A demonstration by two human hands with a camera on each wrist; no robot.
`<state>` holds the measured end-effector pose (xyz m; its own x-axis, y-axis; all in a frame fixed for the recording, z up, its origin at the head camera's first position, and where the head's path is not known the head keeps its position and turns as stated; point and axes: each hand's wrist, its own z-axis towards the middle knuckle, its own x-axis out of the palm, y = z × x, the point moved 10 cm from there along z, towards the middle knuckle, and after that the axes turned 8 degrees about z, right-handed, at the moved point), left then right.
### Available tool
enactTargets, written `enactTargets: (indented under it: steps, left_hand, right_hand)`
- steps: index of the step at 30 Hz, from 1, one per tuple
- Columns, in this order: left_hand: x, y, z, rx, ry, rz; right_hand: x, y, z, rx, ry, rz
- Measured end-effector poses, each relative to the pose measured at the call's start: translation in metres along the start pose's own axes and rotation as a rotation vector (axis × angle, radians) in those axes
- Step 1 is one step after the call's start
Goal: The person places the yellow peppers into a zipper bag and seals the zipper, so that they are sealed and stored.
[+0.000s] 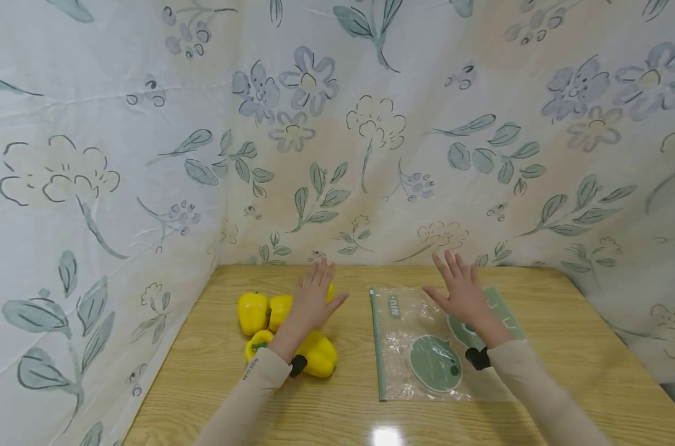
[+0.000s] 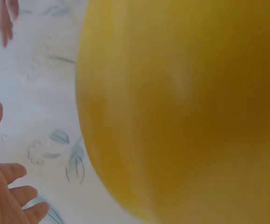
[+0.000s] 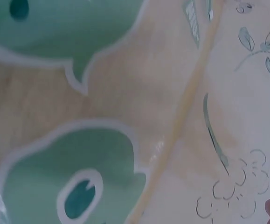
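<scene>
- Hovering above the yellow peppers (image 1: 319,354), the left hand (image 1: 315,297) is spread wide, fingers straight and thumb held out to the side.
- Spreading just as wide, the right hand (image 1: 462,294) is over the upper right part of a clear plastic bag (image 1: 395,347).
- Clustering on the left half of the wooden bench (image 1: 348,412), the peppers lie close together, partly hidden by the left hand and its pale sleeve (image 1: 264,375).
- Lying flat to the right of the peppers and well apart from them, the bag shows green printed shapes (image 1: 434,363) and a green strip (image 1: 378,353) down its left edge.
- Filling most of the left wrist view, a yellow surface stands apart from the visible fingertips.
- Hanging behind the bench, a floral cloth (image 1: 382,167) bears leaves and blossoms.
</scene>
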<state>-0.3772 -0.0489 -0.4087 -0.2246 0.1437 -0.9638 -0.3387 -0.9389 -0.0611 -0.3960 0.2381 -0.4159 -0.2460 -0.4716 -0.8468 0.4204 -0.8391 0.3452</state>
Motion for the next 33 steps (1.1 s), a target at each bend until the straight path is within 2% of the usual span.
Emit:
enactTargets:
  steps: [6, 10, 19, 25, 29, 33]
  left_hand:
    - [-0.002, -0.021, -0.010, 0.047, 0.007, -0.017]
    - [0.001, -0.030, -0.016, 0.052, 0.032, -0.033]
    - [0.012, -0.046, -0.027, 0.066, 0.081, -0.087]
    - [0.013, -0.053, -0.034, 0.071, 0.074, -0.074]
    - [0.018, -0.056, -0.036, 0.068, 0.089, -0.072]
    - [0.023, -0.061, -0.039, 0.073, 0.078, -0.042]
  right_hand:
    - [0.013, 0.012, -0.008, -0.006, 0.023, 0.030]
    - [0.025, 0.019, -0.013, 0.005, 0.062, 0.033]
    - [0.044, 0.031, -0.020, -0.015, 0.074, 0.077]
    - [0.055, 0.040, -0.024, -0.014, 0.098, 0.081]
    - [0.061, 0.049, -0.027, -0.011, 0.134, 0.082]
    - [0.065, 0.057, -0.030, -0.009, 0.165, 0.101]
